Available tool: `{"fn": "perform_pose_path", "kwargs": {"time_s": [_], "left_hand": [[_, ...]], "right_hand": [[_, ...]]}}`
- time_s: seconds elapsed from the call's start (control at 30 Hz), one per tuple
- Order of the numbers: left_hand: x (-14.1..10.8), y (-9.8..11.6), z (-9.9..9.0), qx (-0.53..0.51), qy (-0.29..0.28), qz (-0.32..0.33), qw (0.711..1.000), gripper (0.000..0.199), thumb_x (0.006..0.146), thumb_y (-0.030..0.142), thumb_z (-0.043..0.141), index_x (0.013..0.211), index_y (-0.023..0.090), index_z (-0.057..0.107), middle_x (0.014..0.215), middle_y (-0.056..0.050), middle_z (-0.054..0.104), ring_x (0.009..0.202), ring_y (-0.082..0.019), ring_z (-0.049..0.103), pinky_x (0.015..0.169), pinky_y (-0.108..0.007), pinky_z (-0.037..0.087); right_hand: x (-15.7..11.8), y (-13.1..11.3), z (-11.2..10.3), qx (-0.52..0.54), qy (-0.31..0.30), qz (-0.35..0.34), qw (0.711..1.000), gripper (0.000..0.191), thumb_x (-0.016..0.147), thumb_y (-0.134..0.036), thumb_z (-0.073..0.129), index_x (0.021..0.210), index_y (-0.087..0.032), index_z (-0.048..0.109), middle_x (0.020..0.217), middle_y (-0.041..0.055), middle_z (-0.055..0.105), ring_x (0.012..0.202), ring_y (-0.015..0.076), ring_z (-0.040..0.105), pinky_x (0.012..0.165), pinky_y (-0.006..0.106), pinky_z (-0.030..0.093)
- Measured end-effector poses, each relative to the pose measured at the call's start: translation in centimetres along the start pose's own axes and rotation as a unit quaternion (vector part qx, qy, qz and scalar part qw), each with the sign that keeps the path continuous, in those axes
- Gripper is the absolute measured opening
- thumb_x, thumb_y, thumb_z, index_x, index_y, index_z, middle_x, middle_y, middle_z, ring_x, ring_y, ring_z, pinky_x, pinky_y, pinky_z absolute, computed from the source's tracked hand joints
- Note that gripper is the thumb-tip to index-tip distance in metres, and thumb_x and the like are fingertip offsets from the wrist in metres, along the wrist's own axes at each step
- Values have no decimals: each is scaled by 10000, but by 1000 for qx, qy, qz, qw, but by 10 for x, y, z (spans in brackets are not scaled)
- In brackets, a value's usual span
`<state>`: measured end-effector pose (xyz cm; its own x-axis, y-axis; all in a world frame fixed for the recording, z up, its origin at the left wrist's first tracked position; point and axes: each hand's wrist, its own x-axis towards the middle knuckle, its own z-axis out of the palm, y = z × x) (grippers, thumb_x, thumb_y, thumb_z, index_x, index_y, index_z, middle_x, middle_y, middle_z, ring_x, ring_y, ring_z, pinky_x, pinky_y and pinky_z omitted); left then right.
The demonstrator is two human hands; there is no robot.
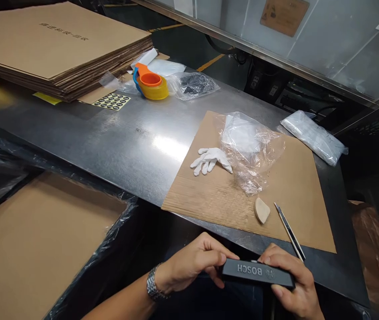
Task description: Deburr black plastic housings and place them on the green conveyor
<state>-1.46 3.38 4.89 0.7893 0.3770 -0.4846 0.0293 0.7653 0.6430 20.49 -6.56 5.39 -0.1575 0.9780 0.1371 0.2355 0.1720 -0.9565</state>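
A dark grey plastic piece with raised BOSCH lettering [251, 272] is held level between my hands, just off the front edge of the table. My left hand [201, 260], with a metal-band watch at the wrist, pinches its left end between thumb and fingers. Around the right end, the fingers and thumb of my right hand [294, 280] are closed. The lettering appears upside down from here. Closest on the cardboard sheet [202, 200] lie a utility knife [289, 232] and a small beige wedge-shaped pad [261, 210]. The underside of the plastic piece is hidden.
A white glove [211, 160] and a clear plastic bag [252, 151] lie on the cardboard. Behind are a tape dispenser [151, 84], a label sheet [111, 101] and stacked cardboard [59, 40]. A wrapped white pack [314, 137] rests right; a plastic-lined box [42, 240] stands left.
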Motion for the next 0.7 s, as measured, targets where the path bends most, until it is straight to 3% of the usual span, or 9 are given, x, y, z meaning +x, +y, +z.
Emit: {"fn": "perform_pose_path", "kwargs": {"time_s": [0.2, 0.4, 0.57, 0.7], "left_hand": [[2, -2, 2, 15, 22, -11, 1000, 271, 581, 210, 613, 779, 102, 763, 730, -103, 697, 563, -130, 568, 531, -254, 519], [1, -4, 3, 19, 15, -3, 1000, 275, 625, 277, 663, 791, 80, 756, 818, -133, 705, 611, -143, 570, 526, -245, 513], [3, -13, 6, 19, 26, -6, 999, 308, 617, 382, 739, 687, 83, 728, 640, -49, 624, 563, -107, 521, 462, -196, 479], [7, -17, 8, 24, 22, -16, 999, 443, 670, 503, 671, 544, 79, 645, 485, -2, 519, 424, -69, 466, 381, -172, 451]], "right_hand": [[-2, 3, -1, 4, -21, -25, 999, 323, 824, -268, 572, 1144, -257, 534, 929, 68, 592, 814, 223, 571, 684, 400, 472], [-2, 3, -1, 3, -32, -30, 999, 336, 819, -251, 577, 1151, -262, 529, 927, 61, 585, 809, 212, 552, 680, 394, 465], [0, 0, 2, -6, -48, -23, 999, 332, 804, -244, 588, 1132, -258, 543, 917, 59, 588, 797, 202, 546, 676, 372, 456], [1, 4, 4, -3, -33, -3, 999, 250, 806, -305, 578, 1049, -243, 579, 840, 48, 608, 741, 194, 561, 665, 346, 442]]}}
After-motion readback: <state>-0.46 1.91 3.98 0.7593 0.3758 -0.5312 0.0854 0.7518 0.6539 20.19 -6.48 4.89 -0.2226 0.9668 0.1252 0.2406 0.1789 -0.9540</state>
